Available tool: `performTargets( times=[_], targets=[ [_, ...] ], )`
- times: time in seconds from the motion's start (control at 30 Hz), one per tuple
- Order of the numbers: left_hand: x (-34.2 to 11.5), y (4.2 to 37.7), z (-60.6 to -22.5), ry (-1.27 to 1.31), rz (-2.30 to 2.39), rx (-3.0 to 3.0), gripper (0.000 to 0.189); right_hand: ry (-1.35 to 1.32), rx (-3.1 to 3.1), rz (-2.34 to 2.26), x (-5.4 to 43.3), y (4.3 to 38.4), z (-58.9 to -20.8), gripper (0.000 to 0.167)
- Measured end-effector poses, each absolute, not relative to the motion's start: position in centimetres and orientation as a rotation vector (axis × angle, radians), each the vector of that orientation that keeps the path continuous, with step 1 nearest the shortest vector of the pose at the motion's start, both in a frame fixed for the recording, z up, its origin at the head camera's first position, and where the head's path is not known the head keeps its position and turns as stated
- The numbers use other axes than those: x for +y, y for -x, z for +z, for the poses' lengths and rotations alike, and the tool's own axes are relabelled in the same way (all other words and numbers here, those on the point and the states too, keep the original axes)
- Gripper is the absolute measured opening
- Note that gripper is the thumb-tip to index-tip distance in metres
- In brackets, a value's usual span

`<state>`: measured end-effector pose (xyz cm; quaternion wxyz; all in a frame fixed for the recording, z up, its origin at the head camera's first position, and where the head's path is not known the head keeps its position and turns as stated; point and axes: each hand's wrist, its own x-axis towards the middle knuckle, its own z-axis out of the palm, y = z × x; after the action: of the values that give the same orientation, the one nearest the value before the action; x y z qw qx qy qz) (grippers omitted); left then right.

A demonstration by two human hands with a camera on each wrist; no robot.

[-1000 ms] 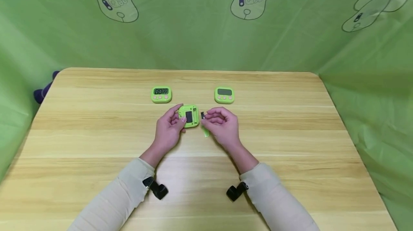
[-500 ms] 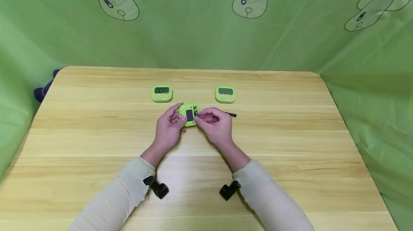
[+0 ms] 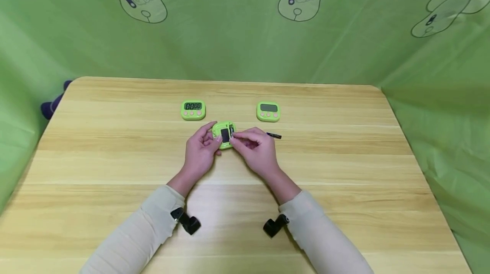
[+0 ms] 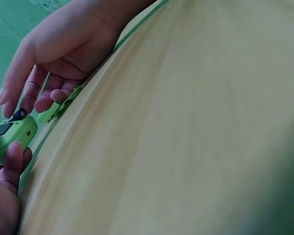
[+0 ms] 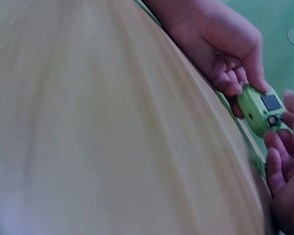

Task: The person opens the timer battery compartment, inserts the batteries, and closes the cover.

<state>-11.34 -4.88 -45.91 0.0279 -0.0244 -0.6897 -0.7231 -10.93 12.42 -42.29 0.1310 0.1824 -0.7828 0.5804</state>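
My left hand (image 3: 200,155) grips a green digital timer (image 3: 224,135), its back turned up and its battery compartment uncovered. A dark label shows on that back. At the timer's right side my right hand (image 3: 259,151) pinches a small black battery (image 3: 231,130) between thumb and fingertips. The battery lies over the compartment slot; its end (image 4: 21,113) sticks up at the timer's edge in the left wrist view. Whether it is fully seated cannot be seen. A green flat piece, like a battery cover (image 4: 50,112), lies below the right hand in the left wrist view.
A second black battery (image 3: 274,135) lies on the wooden table (image 3: 337,159), just right of the right hand. Farther back sit two more green timers: the left one (image 3: 193,110) displays digits, the right one (image 3: 268,111) has a blank screen. Green cloth (image 3: 229,31) hangs behind.
My right hand has moved left to the timer, bringing the battery from beside it onto the compartment, where it has turned lengthwise. The battery on the table has come into view.
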Motion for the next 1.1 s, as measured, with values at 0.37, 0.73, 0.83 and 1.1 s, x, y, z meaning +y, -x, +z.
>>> performTargets(
  times=[0.37,0.73,0.83,1.1],
  targets=[
    [-5.22,11.42,-45.57,0.063,-2.32,-2.111,0.046,-0.616,-2.405,1.691,13.34,10.86,-42.05,0.033],
    [-5.34,11.7,-45.43,0.054,-2.34,-2.176,0.046,-0.541,-2.452,1.763,13.22,10.93,-41.98,0.044],
    [-5.24,11.69,-45.51,0.061,-2.335,-2.182,0.046,-0.494,-2.417,1.807,13.03,10.99,-41.92,0.042],
    [-5.25,11.57,-45.56,0.079,-2.334,-2.16,0.047,-0.423,-2.364,1.866,12.81,11.13,-41.87,0.038]
  ],
)
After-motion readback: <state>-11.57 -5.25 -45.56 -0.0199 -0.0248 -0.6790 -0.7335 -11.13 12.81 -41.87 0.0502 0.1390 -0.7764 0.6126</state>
